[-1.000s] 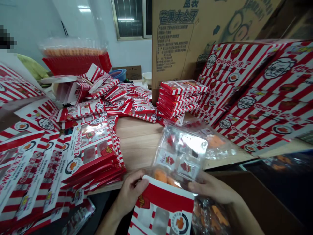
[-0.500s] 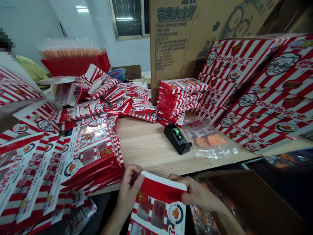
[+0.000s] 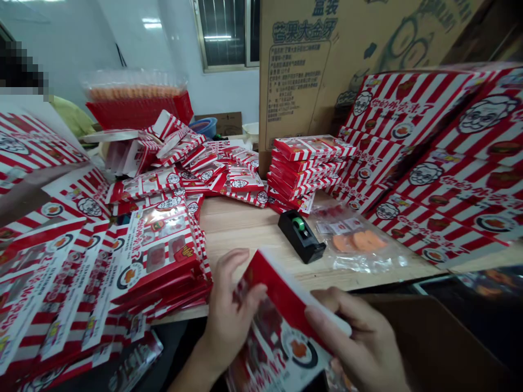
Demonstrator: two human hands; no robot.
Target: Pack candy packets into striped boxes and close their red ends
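Observation:
Both my hands hold one red-and-white striped box (image 3: 286,316) just below the wooden table's front edge (image 3: 253,272). My left hand (image 3: 231,313) grips its left side, thumb on the front and fingers curled behind. My right hand (image 3: 359,337) clasps the box's right end, fingers wrapped over the red top flap. The box is tilted, its window face toward me. A black tape dispenser (image 3: 301,235) sits on the table beyond it, beside a clear plastic tray of orange and red pieces (image 3: 355,242).
Stacks of the same striped boxes (image 3: 155,267) fill the left side, a neat pile (image 3: 306,169) stands at centre back, and larger striped boxes (image 3: 441,179) lean at the right. A big brown carton (image 3: 327,60) rises behind. A brown carton (image 3: 441,348) sits low right.
The clear tray that I was sliding into the box is now inside it. The box has been lifted and tilted, and my right hand has moved over its top flap.

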